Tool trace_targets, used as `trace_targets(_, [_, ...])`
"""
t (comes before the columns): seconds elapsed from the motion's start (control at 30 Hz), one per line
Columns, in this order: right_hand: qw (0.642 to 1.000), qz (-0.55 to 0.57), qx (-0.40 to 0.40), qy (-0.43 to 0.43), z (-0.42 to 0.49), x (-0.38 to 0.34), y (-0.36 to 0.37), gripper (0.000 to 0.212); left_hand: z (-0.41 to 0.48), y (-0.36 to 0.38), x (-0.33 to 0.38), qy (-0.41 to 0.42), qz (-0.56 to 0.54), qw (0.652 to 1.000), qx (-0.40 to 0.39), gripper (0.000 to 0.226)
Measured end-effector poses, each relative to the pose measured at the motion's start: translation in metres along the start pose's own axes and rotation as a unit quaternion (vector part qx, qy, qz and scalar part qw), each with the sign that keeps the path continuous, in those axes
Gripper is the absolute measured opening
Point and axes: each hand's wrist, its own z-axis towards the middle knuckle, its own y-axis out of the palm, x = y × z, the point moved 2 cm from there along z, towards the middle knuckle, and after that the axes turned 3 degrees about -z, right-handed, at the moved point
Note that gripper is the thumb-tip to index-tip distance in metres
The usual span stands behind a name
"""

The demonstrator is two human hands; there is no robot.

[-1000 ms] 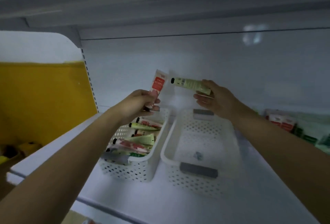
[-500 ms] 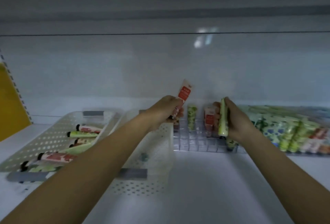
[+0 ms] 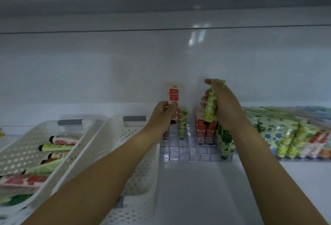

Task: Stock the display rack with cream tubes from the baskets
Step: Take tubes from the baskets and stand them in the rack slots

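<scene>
Pinching the lower half of a red-and-white cream tube [image 3: 173, 94], the left hand [image 3: 163, 115] has thumb and fingers closed on it. That tube stands upright, its long axis vertical, the flat crimped end pointing up toward the shelf's back wall and the cap end hidden down behind the fingers. The right hand [image 3: 224, 104] is wrapped closed around a green leaf-patterned tube [image 3: 211, 105], also held close to vertical with a slight lean, crimped end up at the fingertips and dark cap pointing down.

Both tubes hover just above the clear display rack [image 3: 189, 151], a grid of small transparent compartments on the white shelf [image 3: 197, 189]. Several tubes already stand cap-down in the rack's back cells: a green one [image 3: 182, 123] beside the left hand, red ones [image 3: 201, 128] below the right hand, and another green tube [image 3: 226, 142] at the rack's right front corner. The front cells look bare.

To the left sit two white perforated baskets. The far-left basket [image 3: 21, 151] holds tubes lying on their sides, caps pointing left; the nearer basket [image 3: 123, 153] lies partly under the left forearm. Flat floral packets [image 3: 286, 138] are lined up to the right of the rack.
</scene>
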Motion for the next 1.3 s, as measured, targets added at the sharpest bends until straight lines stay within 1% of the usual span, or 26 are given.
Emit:
trace_targets(0.1, [0.997,-0.075,0.016,-0.007,0.007,0.002,0.003,0.028,-0.001,-0.002,-0.003,0.007,-0.018,1.000,0.016,0.017])
trace_targets(0.2, [0.988,-0.148,0.009,-0.033,0.007,0.008,0.006,0.020,-0.001,-0.003,-0.004,0.023,-0.033,0.999,0.019,0.018])
trace_targets(0.33, [0.953,-0.291,0.009,-0.090,0.013,0.016,0.002,0.005,0.001,-0.002,-0.007,0.032,-0.039,0.999,0.013,0.022])
trace_targets(0.5, [0.926,-0.362,0.013,-0.103,0.018,0.024,-0.011,0.006,0.000,-0.002,-0.008,0.035,-0.048,0.998,0.006,0.019])
trace_targets(0.63, [0.886,-0.440,0.024,-0.142,0.015,0.024,-0.010,0.013,0.000,-0.002,-0.009,0.037,-0.043,0.998,0.003,0.017])
trace_targets(0.8, [0.830,-0.529,0.058,-0.166,0.015,0.026,-0.003,0.019,0.000,-0.003,-0.009,0.033,-0.039,0.999,-0.004,0.018])
trace_targets(0.93, [0.802,-0.574,0.063,-0.155,0.016,0.037,0.006,0.025,0.001,-0.002,-0.010,0.032,-0.042,0.999,-0.008,0.018])
trace_targets(1.07, [0.753,-0.640,0.042,-0.149,0.020,0.055,0.007,0.028,0.001,-0.002,-0.010,0.039,-0.045,0.998,-0.012,0.015])
trace_targets(1.2, [0.765,-0.627,0.039,-0.141,0.022,0.060,0.002,0.029,0.000,-0.001,-0.009,0.043,-0.042,0.998,-0.021,0.014])
trace_targets(1.3, [0.759,-0.635,0.023,-0.141,0.023,0.060,0.001,0.031,-0.002,-0.001,-0.008,0.048,-0.036,0.998,-0.029,0.014])
